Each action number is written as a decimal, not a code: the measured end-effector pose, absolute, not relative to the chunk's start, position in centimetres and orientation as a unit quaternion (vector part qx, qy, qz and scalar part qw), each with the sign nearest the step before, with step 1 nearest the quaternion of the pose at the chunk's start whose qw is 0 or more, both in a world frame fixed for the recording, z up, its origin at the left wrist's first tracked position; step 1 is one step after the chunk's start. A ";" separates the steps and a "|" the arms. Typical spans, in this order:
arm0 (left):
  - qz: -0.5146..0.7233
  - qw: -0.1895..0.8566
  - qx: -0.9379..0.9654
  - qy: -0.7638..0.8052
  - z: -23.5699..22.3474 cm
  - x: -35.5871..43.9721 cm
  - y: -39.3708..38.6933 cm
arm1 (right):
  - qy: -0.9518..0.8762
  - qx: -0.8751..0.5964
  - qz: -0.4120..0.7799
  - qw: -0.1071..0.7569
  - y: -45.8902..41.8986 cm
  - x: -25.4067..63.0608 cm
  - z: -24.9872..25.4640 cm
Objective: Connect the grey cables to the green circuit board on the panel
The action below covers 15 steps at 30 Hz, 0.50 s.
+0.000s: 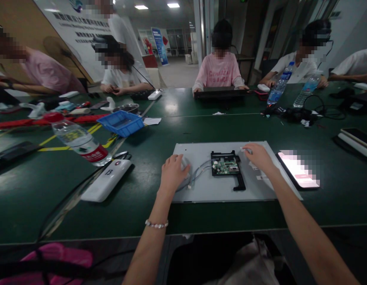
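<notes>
Panel (198, 190) looks flat, pale grey; left hand (172, 171) and right hand (257, 155) show grip unclearly.

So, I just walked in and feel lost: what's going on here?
The wearer's left hand is over the left part of a pale panel, by gray cables that run to a circuit board in a black frame. The right hand is near the panel's far right corner, fingertips at something small and pale, too blurred to name. The panel lies on the green table, with a lit phone just right of it.
</notes>
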<state>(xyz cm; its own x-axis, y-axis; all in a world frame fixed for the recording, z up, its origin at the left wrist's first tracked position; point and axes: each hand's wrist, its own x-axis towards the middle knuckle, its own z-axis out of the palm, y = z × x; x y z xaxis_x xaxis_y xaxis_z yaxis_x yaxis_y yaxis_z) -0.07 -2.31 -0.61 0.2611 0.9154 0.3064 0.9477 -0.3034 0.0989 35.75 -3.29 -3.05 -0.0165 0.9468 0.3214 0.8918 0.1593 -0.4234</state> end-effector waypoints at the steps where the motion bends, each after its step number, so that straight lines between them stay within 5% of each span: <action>1: -0.157 0.065 -0.787 -0.593 -0.6 -0.1 -2.4 | -0.712 -0.645 0.053 0.274 -3.3 35.6 -3.0; 15: -0.146 0.027 -0.800 -0.581 -1.2 -0.6 -1.5 | -0.721 -0.635 0.063 0.268 -3.3 35.2 -3.0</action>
<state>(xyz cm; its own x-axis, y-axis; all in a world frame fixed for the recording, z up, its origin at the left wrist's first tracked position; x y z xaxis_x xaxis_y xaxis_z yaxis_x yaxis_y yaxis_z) -0.56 -1.54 -1.16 0.2828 0.9215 0.2663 0.9376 -0.3241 0.1260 35.17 -3.34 -3.04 -0.0484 0.9505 0.3069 0.8828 0.1845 -0.4320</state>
